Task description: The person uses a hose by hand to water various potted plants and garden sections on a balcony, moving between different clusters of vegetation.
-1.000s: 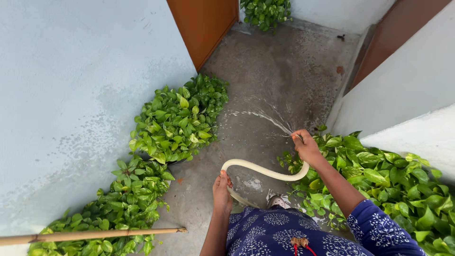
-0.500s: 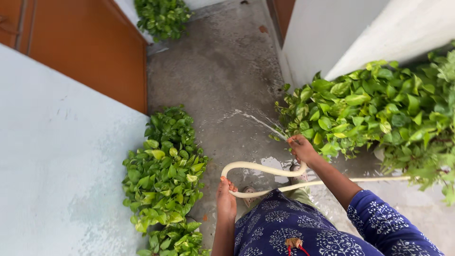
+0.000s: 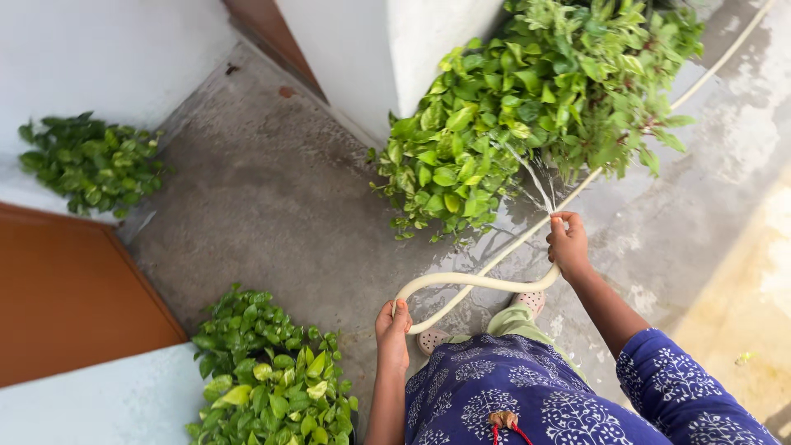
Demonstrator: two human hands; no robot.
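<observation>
Wet concrete floor (image 3: 272, 206), spray (image 3: 535, 177) now on right plant (image 3: 527, 91)

Cream hose (image 3: 461, 282), green-leaved plants (image 3: 511, 107)

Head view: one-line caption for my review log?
Right hand sprays water from a cream hose onto leafy green plants; left hand grips the hose loop over wet concrete floor.

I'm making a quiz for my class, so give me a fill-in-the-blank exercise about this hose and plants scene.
1. The right hand grips the end of a cream ____.
2. The left hand holds the hose at its ____.
3. Water sprays onto the leafy ____ beside the white wall.

Missing words: hose; bend; plant
</observation>
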